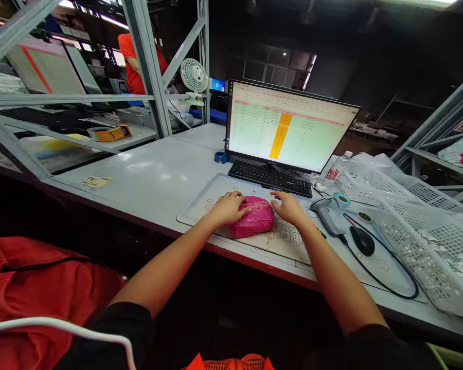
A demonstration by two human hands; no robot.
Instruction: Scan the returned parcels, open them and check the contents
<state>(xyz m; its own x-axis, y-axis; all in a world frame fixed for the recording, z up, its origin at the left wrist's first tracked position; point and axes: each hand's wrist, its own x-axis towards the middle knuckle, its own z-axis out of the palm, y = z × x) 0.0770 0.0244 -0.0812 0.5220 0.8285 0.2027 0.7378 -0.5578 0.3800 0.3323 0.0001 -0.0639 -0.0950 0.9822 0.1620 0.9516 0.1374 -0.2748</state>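
A bright pink plastic-wrapped package (254,218), with shiny clear tape over its top, lies on the pale printed desk mat (200,200). My left hand (228,207) grips its left end, the thumb laid across the wrap and the fingers bent over the far side. Beside the right end of the package is my right hand (289,208), fingers apart and curved, holding nothing. Behind both hands stand a black keyboard (270,177) and a monitor (289,128) showing a spreadsheet.
To the right lie a grey barcode scanner (327,217), a black mouse (361,240), a tape roll (341,200) and cables. White perforated baskets (420,246) and a bottle (341,163) line that side. Metal framing (146,67), a small fan (194,75) and a person in orange (133,64) are at left.
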